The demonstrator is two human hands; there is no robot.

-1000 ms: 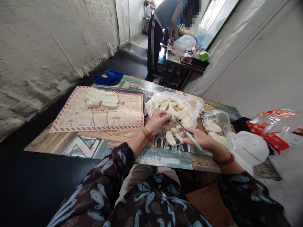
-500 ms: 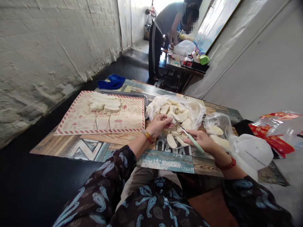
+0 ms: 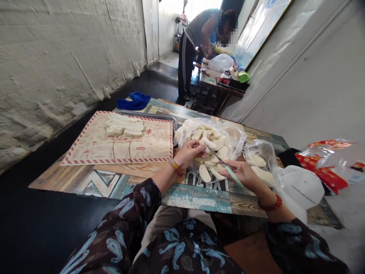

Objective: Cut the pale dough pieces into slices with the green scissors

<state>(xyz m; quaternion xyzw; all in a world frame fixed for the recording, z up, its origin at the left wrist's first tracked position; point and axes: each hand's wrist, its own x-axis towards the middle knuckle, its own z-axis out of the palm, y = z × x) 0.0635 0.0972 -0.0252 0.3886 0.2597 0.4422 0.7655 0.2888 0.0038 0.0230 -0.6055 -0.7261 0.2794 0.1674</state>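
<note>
Pinched in my left hand [image 3: 191, 152] is a pale slice [image 3: 208, 143], held over an open plastic bag [image 3: 182, 131] heaped with similar slices [image 3: 219, 144]. My right hand [image 3: 241, 173] grips a tool with a pale green handle [image 3: 234, 176] and a thin metal end, which reaches to the slice. Whether the metal end touches or enters the slice is too small to tell. Two loose slices [image 3: 205, 173] lie at the near edge of the pile. More pale slices [image 3: 134, 132] rest in rows on a printed paper sheet [image 3: 94, 146] at the left.
A smaller bag with slices [image 3: 258, 160], a white cap [image 3: 302, 186] and red-and-clear packaging [image 3: 327, 171] are at the right. A blue cloth [image 3: 133, 101] lies at the table's far left edge. Beyond, a person [image 3: 196, 42] bends over another cluttered table [image 3: 219, 86].
The view has shifted slightly. The slice in my left hand now lies at a different angle near the tool's metal end. The person in the background has moved their arms a little.
</note>
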